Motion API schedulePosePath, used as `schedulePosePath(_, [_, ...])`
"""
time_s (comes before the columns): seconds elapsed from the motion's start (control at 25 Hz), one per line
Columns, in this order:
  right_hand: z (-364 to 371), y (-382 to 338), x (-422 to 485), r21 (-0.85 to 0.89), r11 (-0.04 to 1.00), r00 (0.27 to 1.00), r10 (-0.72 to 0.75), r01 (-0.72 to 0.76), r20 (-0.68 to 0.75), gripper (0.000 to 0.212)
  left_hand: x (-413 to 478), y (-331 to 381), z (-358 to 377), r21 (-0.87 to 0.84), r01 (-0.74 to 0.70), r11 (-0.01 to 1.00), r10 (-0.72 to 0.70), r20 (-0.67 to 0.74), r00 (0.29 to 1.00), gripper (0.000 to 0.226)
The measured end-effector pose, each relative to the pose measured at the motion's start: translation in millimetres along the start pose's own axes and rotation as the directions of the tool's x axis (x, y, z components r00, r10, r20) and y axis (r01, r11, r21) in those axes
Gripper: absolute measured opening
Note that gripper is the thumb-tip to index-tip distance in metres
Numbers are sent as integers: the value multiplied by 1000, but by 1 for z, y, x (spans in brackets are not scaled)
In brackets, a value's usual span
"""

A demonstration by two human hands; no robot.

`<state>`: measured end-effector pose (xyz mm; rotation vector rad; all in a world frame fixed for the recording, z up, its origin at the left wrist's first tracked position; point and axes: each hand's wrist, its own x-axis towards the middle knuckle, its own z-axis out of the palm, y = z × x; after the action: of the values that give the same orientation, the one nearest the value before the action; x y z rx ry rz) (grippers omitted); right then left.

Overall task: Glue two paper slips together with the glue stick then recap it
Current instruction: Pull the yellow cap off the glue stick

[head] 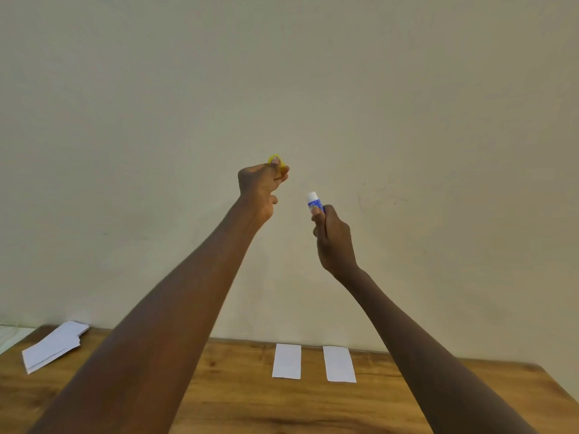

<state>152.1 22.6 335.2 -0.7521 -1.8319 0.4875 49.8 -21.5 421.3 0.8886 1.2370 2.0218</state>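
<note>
Both arms are raised high in front of the wall. My right hand grips a blue and white glue stick, which points up with its white tip uncovered. My left hand is closed around the small yellow cap, held up and to the left of the stick, a short gap away. Far below, two white paper slips lie side by side on the wooden table, apart from each other: the left slip and the right slip.
A loose stack of white papers lies at the table's back left corner. A plain beige wall stands right behind the table. The table's right edge slants down at the far right.
</note>
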Motion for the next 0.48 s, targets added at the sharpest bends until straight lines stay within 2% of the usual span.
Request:
schedulePosePath(0.2, [1,-1,0,126,992,999,9,-3,-48,25,-13,-21,-10,202,-42,978,-3,219,976,37])
schedulePosePath(0.32, [2,-12,7,235,972,999,-7,16,-37,25,-10,-26,-7,206,-60,977,-3,295,955,28])
schedulePosePath(0.4, [1,-15,9,301,954,1000,2,7,-29,25,-11,-30,-4,187,-33,982,-33,339,940,19])
schedulePosePath(0.48, [1,-16,9,347,938,1000,21,-17,-6,28,-15,-34,-2,185,-1,983,-72,387,919,19])
